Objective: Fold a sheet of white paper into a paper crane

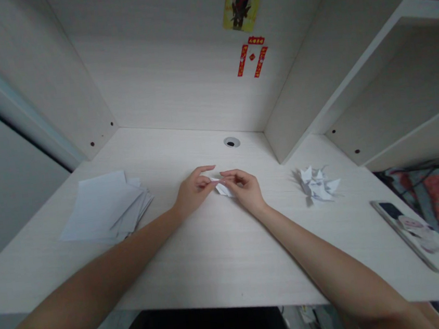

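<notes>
A small piece of folded white paper [222, 188] lies at the middle of the pale wooden desk [212, 249]. My left hand [193, 191] pinches its left end with fingers closed. My right hand [245, 188] grips its right end, fingers curled over it. Most of the paper is hidden between the fingers.
A loose stack of white paper sheets [104, 208] lies on the desk to the left. A heap of folded white paper shapes [318, 184] sits to the right. A phone [413, 233] rests near the right edge. A cable hole [232, 142] is at the back. Shelves stand on the right.
</notes>
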Motion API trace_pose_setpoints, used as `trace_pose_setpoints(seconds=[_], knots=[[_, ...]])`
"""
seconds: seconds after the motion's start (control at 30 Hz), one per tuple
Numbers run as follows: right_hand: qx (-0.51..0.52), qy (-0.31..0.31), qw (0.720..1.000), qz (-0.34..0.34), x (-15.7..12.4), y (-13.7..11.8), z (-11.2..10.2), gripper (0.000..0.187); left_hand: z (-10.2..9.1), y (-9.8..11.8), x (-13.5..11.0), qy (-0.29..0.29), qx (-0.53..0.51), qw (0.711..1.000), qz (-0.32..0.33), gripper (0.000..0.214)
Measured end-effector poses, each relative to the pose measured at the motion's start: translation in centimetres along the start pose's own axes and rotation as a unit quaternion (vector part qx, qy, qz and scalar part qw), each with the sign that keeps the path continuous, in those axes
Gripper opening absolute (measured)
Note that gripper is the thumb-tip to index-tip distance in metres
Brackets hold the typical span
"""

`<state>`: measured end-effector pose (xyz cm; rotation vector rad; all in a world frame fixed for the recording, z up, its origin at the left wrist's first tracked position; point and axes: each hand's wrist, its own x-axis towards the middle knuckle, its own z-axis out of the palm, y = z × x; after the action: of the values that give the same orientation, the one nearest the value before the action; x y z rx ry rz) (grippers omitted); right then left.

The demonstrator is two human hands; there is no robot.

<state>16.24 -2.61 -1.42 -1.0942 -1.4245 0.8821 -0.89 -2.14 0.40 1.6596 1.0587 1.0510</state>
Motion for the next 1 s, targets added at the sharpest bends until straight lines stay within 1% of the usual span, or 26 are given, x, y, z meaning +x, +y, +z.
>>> trace_pose_setpoints(seconds=[0.07, 0.13, 0.2, 0.27, 0.3, 0.37, 0.47, 0.57, 0.67, 0.73, 0.8, 0.9, 1.0], knots=[[0.021, -0.023, 0.999, 0.010, 0.0, 0.1, 0.1, 0.028, -0.1, -0.2, 0.3, 0.014, -0.022, 1.000, -0.001, 0.046], [0.051, -0.059, 0.997, 0.014, -0.1, 0.1, 0.2, 0.030, -0.1, -0.4, 0.5, 0.022, -0.043, 0.999, -0.005, 0.045], [0.075, -0.094, 0.993, 0.018, -0.2, 0.1, 0.4, 0.034, -0.1, -0.5, 0.5, 0.017, -0.055, 0.998, -0.013, 0.044], [0.096, -0.106, 0.989, 0.024, -0.4, 0.0, 0.5, 0.037, -0.1, -0.5, 0.5, 0.012, -0.061, 0.998, -0.019, 0.044], [0.107, -0.099, 0.989, 0.028, -0.4, -0.1, 0.6, 0.037, 0.0, -0.4, 0.4, 0.009, -0.061, 0.998, -0.023, 0.043], [0.124, -0.065, 0.990, 0.032, -0.4, -0.2, 0.6, 0.036, 0.0, -0.1, 0.3, 0.005, -0.058, 0.998, -0.029, 0.042], [0.118, -0.015, 0.992, 0.035, -0.2, -0.4, 0.5, 0.030, 0.0, 0.3, 0.1, -0.008, -0.067, 0.997, -0.024, 0.041], [0.107, -0.010, 0.993, 0.054, -0.1, -0.7, 0.4, 0.030, 0.1, 0.4, 0.2, -0.018, -0.077, 0.997, -0.004, 0.041], [0.098, -0.015, 0.993, 0.068, -0.2, -0.9, 0.3, 0.036, 0.1, 0.2, 0.3, -0.004, -0.035, 0.999, 0.040, 0.035], [0.090, -0.008, 0.994, 0.065, -0.3, -0.9, 0.3, 0.036, 0.1, 0.0, 0.3, 0.005, -0.005, 0.999, 0.054, 0.028], [0.087, 0.006, 0.994, 0.061, -0.3, -0.7, 0.3, 0.035, 0.0, 0.0, 0.3, 0.009, 0.009, 0.999, 0.042, 0.027], [0.102, 0.023, 0.993, 0.058, -0.2, -0.5, 0.3, 0.034, -0.1, 0.2, 0.3, 0.007, 0.020, 1.000, 0.007, 0.034], [0.120, 0.026, 0.991, 0.055, 0.0, -0.4, 0.3, 0.034, -0.1, 0.3, 0.2, 0.010, 0.025, 1.000, 0.003, 0.037]])
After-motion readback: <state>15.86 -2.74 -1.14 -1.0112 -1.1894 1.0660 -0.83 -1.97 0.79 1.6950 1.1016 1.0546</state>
